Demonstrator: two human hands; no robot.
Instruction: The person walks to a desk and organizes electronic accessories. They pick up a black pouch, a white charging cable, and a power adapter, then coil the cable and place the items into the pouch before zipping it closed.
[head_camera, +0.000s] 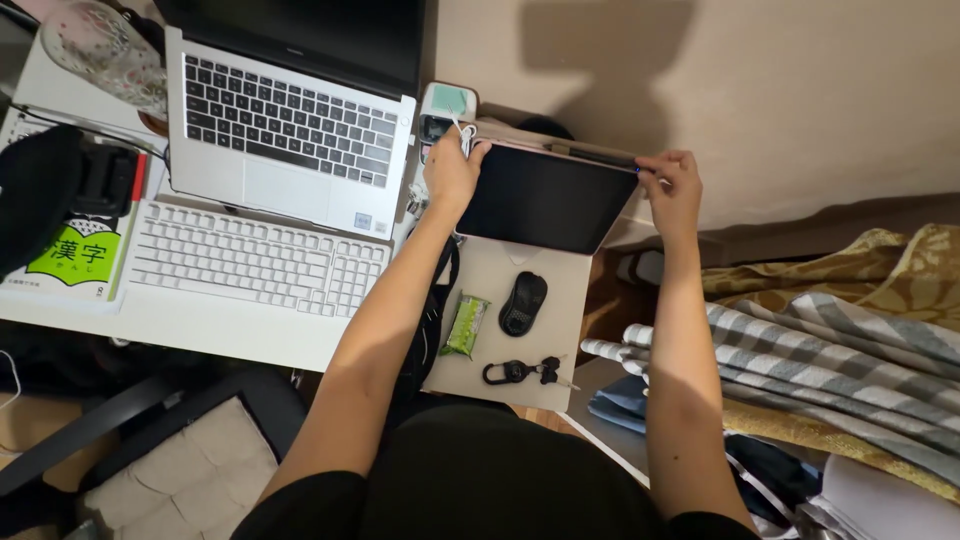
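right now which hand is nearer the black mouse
Left. The left hand grips the tablet's upper left corner, up and left of the black mouse. The right hand holds the tablet's upper right corner, farther off.

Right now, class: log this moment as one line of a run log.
left hand: grips tablet left corner | right hand: grips its right corner | tablet: propped, screen dark | in front: mouse, keys, green packet

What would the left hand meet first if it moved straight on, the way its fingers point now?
Probably the small mint-green device just beyond the left hand, which grips the tablet; depth is unclear.
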